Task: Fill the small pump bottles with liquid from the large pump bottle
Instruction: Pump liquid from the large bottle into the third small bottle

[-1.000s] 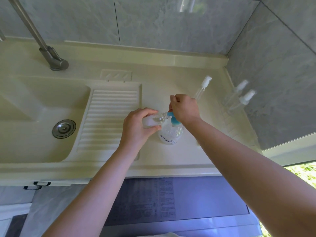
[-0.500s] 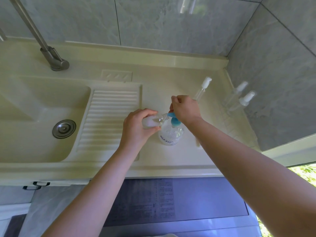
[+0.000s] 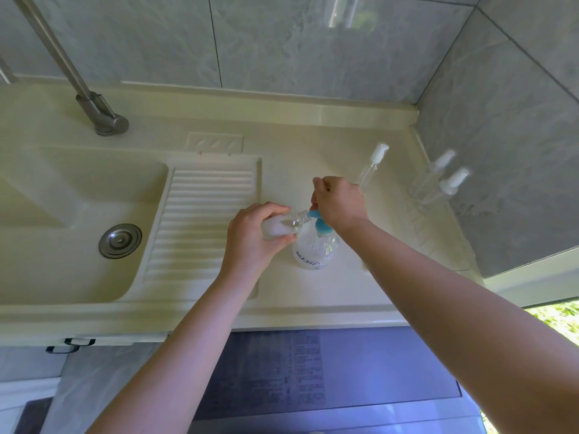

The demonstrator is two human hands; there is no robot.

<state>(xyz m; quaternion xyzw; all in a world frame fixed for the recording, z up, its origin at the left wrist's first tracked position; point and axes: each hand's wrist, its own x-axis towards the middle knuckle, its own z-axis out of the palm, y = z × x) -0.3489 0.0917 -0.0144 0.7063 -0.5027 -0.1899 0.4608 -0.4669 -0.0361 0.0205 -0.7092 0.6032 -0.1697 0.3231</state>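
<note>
Head view: left hand (image 3: 250,236) grips a small bottle (image 3: 282,225) tilted at the blue nozzle; right hand (image 3: 340,203) curls over the large pump bottle's (image 3: 315,252) head.

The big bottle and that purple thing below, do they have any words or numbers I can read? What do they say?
Large pump bottle: blue print on its front label, too blurred to read.
Purple-grey appliance top below the counter: a block of small printed lines, too small and blurred to read.
Small bottle in the left hand: no text visible.
Nothing else shows any writing.
</note>
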